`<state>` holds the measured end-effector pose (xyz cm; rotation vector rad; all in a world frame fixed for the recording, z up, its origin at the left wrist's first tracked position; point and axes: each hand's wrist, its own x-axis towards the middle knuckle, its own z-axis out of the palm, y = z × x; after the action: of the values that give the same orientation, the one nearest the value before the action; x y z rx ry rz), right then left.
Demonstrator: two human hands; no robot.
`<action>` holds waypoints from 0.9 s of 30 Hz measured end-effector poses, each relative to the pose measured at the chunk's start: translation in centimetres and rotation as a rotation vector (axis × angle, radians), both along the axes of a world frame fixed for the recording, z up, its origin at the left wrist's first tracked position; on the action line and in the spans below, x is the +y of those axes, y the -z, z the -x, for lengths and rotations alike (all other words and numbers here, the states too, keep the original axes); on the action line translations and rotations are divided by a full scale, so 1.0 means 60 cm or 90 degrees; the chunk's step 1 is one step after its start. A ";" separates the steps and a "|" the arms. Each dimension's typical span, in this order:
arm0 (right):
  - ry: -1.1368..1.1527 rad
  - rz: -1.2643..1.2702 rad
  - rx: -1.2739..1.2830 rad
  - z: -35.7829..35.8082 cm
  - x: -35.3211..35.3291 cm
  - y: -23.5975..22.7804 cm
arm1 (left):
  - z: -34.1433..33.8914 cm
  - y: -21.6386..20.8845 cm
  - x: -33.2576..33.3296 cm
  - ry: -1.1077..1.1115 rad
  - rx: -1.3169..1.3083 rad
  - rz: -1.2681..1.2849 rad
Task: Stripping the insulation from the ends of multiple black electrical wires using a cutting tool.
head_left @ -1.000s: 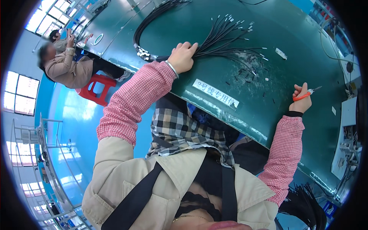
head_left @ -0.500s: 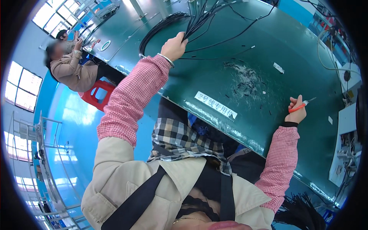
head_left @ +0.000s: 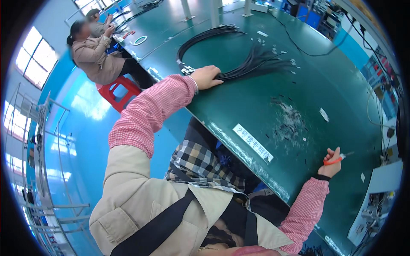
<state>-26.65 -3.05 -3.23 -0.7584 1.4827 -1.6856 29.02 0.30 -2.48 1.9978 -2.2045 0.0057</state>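
My left hand (head_left: pixel 206 77) is closed round one end of a bundle of black cables (head_left: pixel 250 67), near the table's front edge. The cables' free ends fan out to the right, slightly smeared by motion. Behind it, another curved bundle of black cables (head_left: pixel 191 42) lies on the green table (head_left: pixel 239 100). Well to the right, my right hand (head_left: pixel 331 164) holds small orange-handled scissors (head_left: pixel 334 160), their metal tip pointing away to the right. Between the hands lies a scatter of pale shreds and short black bits (head_left: pixel 291 121).
A white printed label (head_left: pixel 253 143) is stuck near the front edge. White scraps (head_left: pixel 324 114) lie further right, and a machine (head_left: pixel 376 200) stands at the right edge. Table legs (head_left: pixel 214 15) rise at the back. On the left, a person (head_left: pixel 96 57) sits on a red stool (head_left: pixel 117 91).
My left hand has lowered the raised cable bundle onto the table, its free ends swinging to the right. The view has shifted. My right hand still holds the scissors.
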 end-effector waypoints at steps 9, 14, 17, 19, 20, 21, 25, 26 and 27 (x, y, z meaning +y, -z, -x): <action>0.023 0.019 0.034 0.025 -0.009 0.020 | -0.040 -0.046 -0.028 -0.041 -0.164 0.302; 0.033 -0.002 0.113 0.009 0.009 0.007 | -0.272 -0.054 -0.010 -0.155 -0.204 0.326; 0.042 -0.004 0.148 0.008 0.013 0.003 | -0.347 -0.043 0.037 -0.206 -0.252 0.298; 0.076 -0.007 0.178 0.007 0.013 0.001 | -0.387 -0.028 0.063 -0.203 -0.252 0.252; 0.075 -0.009 0.178 0.014 0.009 0.006 | -0.414 -0.022 0.075 -0.203 -0.252 0.249; 0.089 -0.029 0.165 0.025 0.002 0.011 | -0.441 -0.011 0.084 -0.163 -0.267 0.227; 0.124 -0.055 0.188 0.015 -0.001 0.009 | -0.538 0.005 0.055 -0.242 -0.229 0.123; 0.133 -0.054 0.203 0.008 0.000 0.006 | -0.555 0.007 0.040 -0.417 -0.232 0.073; 0.141 -0.052 0.218 0.002 0.001 0.005 | -0.574 0.008 0.026 -0.592 -0.232 0.020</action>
<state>-26.75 -2.96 -3.51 -0.8998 1.9206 -1.7032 63.44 1.84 -2.95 2.9636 -1.1799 0.5416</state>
